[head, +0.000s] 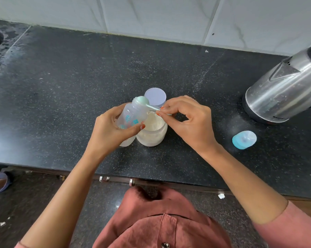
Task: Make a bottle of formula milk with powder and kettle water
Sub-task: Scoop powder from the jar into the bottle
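Black counter bears kettle, powder jar, seemingly a teat cap.

Even soft daylight, wide-angle edge bending, sharp centre

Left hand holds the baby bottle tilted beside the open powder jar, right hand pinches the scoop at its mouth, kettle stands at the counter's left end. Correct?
Not quite: the head view shows the kettle at the counter's right end. The rest holds: left hand grips the tilted baby bottle beside the open powder jar, right hand pinches the scoop at its mouth.
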